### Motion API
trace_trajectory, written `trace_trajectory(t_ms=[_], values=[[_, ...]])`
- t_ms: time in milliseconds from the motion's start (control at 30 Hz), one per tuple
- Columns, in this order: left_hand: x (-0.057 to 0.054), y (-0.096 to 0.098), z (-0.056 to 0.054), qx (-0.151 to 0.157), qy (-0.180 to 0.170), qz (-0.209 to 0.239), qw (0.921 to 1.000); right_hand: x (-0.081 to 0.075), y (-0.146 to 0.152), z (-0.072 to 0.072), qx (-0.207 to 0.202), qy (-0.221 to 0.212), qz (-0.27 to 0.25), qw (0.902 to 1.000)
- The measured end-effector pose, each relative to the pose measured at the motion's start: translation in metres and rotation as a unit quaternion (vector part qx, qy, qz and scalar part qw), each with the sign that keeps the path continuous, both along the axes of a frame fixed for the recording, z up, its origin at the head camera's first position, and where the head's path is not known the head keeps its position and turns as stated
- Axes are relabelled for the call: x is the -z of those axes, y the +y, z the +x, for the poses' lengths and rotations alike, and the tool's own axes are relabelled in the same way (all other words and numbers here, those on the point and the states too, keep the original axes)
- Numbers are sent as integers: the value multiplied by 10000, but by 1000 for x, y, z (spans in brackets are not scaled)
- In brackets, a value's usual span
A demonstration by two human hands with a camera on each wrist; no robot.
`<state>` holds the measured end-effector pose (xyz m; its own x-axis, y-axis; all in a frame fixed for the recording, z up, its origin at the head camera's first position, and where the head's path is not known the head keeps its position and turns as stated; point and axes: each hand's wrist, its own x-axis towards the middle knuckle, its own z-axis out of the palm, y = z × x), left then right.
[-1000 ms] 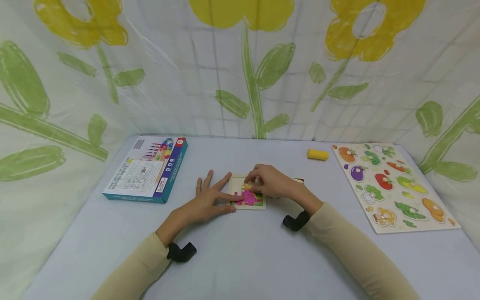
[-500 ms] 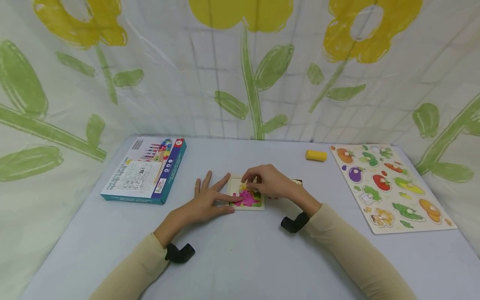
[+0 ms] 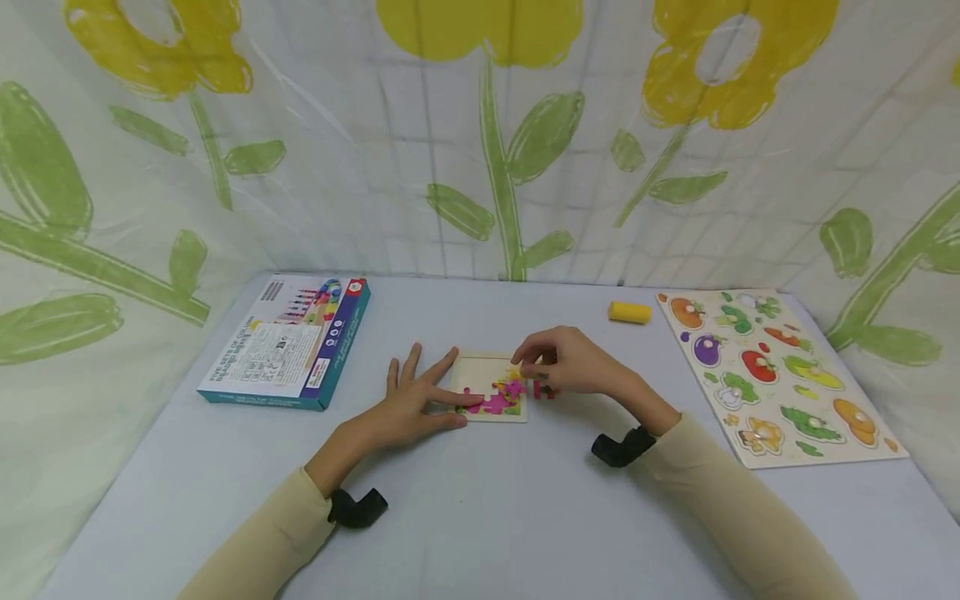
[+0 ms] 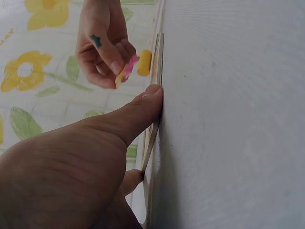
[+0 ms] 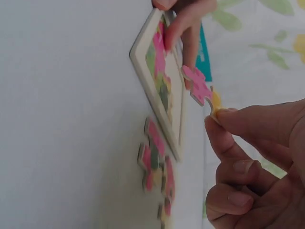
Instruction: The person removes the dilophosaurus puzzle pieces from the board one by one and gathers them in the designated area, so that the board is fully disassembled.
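Note:
My right hand (image 3: 566, 360) pinches a pink and yellow jigsaw piece (image 5: 199, 87) between thumb and forefinger, lifted above the puzzle. The square wooden puzzle frame (image 3: 480, 356) lies flat on the table, with pink and green pieces (image 5: 159, 55) set along its near side and bare wood showing at the back. On the frame's left side rests my left hand (image 3: 405, 406), fingers spread, the forefinger lying on the pink pieces and the thumb at the near edge. Several loose pink jigsaw pieces (image 5: 155, 152) lie just right of the frame, partly under my right hand in the head view.
A flat box (image 3: 288, 342) with a teal side lies at the left. A yellow cylinder (image 3: 629, 312) lies near the back edge. At the right is a vegetable puzzle board (image 3: 780, 375). A flower-printed curtain (image 3: 337, 167) hangs behind the table (image 3: 480, 517).
My right hand has moved right and lifted the pink and yellow piece off the frame, uncovering more bare wood and the loose pieces beside it. My left hand stays on the frame.

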<state>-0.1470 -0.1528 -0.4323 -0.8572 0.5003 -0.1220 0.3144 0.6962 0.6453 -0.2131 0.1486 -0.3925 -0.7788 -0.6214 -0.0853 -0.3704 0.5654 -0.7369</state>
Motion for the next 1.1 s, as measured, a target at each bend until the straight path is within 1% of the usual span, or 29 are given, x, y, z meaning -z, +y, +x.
trace_trajectory(t_ms=[133, 267, 467, 567, 700, 833, 1100], values=[[0, -1, 1, -14, -47, -12, 10000, -2, 19, 3, 44, 80, 54, 9999], [1, -2, 2, -39, -57, -37, 10000, -3, 36, 5, 141, 152, 241, 9995], [2, -3, 2, -39, -77, 8, 10000, 1, 57, 10, 281, 298, 359, 9985], [1, -3, 2, -10, -84, 8, 10000, 4, 66, 12, 314, 232, 339, 9987], [2, -3, 1, 14, -84, -3, 10000, 9, 72, 13, 361, 228, 356, 9985], [2, -3, 0, 5, -61, 8, 10000, 11, 73, 13, 418, 382, 406, 9976], [2, -2, 1, 11, -38, 50, 10000, 14, 72, 13, 455, 456, 500, 9967]])
